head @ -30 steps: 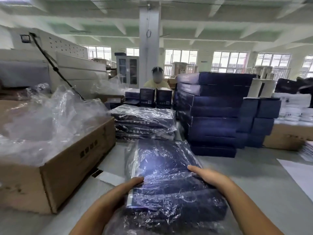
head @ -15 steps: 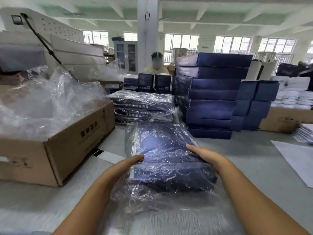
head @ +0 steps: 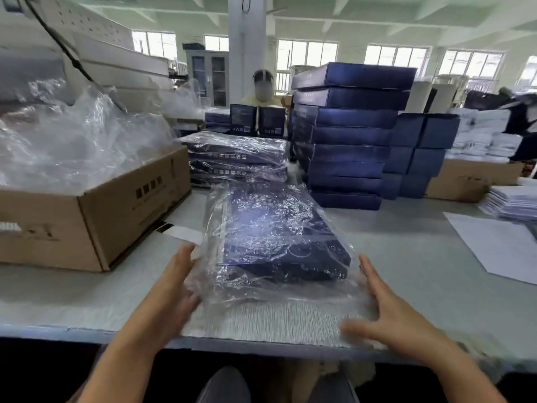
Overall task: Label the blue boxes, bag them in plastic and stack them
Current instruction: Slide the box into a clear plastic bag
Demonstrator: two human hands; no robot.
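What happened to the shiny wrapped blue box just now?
Both grips slid off the top of the bagged blue box. The left grip now touches its left edge; the right grip lies flat on loose plastic at its right. The box lies on the table. The bagged stack, bare blue stack and cardboard box stayed put.

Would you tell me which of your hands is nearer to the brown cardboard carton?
Left. The left hand touches the bagged box beside the carton; the right hand lies on the box's other side.
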